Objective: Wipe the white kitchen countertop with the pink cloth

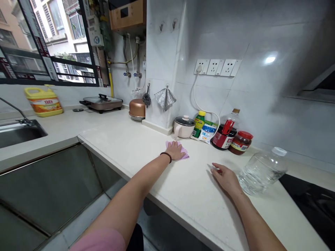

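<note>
My left hand [175,150] lies flat on a pink cloth [184,153], its fingers spread and pressing it against the white countertop [188,184]. A dark beaded bracelet circles that wrist. Over the counter to the right hovers or rests my right hand [223,177]; I cannot tell whether it touches the surface. It holds nothing, with thumb and fingers apart and slightly bent. Just right of it stands a large clear plastic bottle [261,172] with a white cap. Behind the cloth is a pale pink electric pot [184,127] with a glass lid.
Along the wall stand a green bottle [199,123], a white packet [207,132], a dark jar [223,137] and a red-lidded jar [240,143]. A black cooktop [309,202] lies right. Farther left are a copper-coloured pot [137,108], an electric pan [102,103], a yellow jug [44,103] and a sink [21,134].
</note>
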`<state>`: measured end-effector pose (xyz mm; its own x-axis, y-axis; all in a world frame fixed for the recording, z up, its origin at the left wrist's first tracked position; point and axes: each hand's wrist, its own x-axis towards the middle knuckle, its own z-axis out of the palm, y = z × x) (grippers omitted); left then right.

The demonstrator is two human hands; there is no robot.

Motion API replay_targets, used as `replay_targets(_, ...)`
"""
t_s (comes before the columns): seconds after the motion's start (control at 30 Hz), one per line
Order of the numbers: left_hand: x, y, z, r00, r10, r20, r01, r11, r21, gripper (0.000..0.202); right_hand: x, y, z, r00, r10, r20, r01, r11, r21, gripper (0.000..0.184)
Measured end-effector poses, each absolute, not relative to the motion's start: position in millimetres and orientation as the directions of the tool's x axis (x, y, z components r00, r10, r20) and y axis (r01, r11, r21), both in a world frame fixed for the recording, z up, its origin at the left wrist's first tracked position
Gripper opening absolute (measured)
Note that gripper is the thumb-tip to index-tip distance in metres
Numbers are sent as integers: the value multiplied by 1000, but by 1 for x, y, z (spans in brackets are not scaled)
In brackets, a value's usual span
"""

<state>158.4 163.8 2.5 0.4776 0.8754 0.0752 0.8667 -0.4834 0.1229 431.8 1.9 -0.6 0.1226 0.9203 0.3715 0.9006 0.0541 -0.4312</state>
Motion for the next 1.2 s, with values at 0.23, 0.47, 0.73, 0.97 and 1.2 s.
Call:
replay_targets(0.23, 145, 137, 1, 509, 858, 76, 853, -514, 88, 79, 430, -2, 3, 139, 915, 379, 890, 52, -453, 48)
replay_targets(0.47, 126, 99, 3, 556, 828, 74, 824, -561, 75, 78, 431, -2, 1, 130, 903, 410, 891, 75, -447, 47)
replay_targets(0.73, 103, 39, 7, 683, 728, 51, 728, -685, 30, 79, 429, -3, 1, 156, 894, 419, 889, 58, -455, 43)
replay_targets(0.97, 91, 0, 11, 759, 651, -27, 651, -758, 23, 78, 424, -4, 4, 208, 890, 406, 872, 20, -490, 40)
replay_targets(1.2, 97, 6, 12, 768, 639, -43, 639, -769, -3, 79, 424, -3, 2, 196, 895, 401, 880, 20, -474, 39)
